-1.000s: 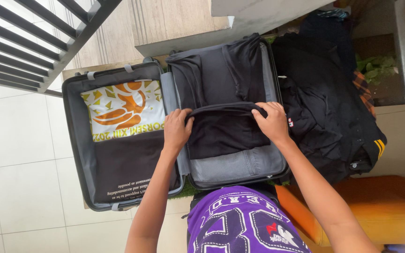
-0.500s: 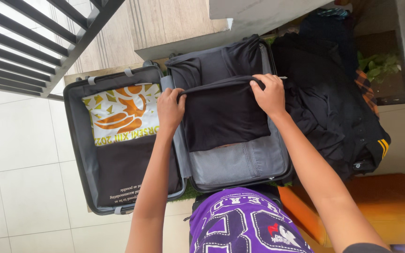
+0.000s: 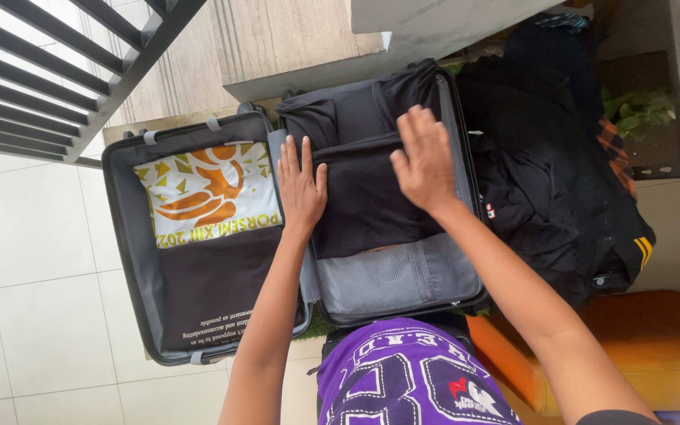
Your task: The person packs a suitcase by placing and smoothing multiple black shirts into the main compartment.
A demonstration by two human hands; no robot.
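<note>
A folded black cotton garment (image 3: 367, 201) lies in the right-hand half of an open grey hard-shell suitcase (image 3: 127, 260), on top of other dark clothes and just above a grey mesh pocket (image 3: 371, 279). Both hands are flat and spread wide, gripping nothing: the left hand (image 3: 302, 189) presses on the garment's left edge by the suitcase's hinge, and the right hand (image 3: 425, 161) lies palm down across its upper right part. The step in hand looks like smoothing and pressing the piece flat into the packed layer. A fair next move would call for an even push outward toward the corners, so that the fabric settles without bunching. The left half of the case holds a white cloth with an orange and yellow printed pattern (image 3: 208, 193) above a black panel. To the right of the case a heap of loose black clothing (image 3: 548, 189) waits, and pale floor tiles (image 3: 33, 236) lie to the left
</note>
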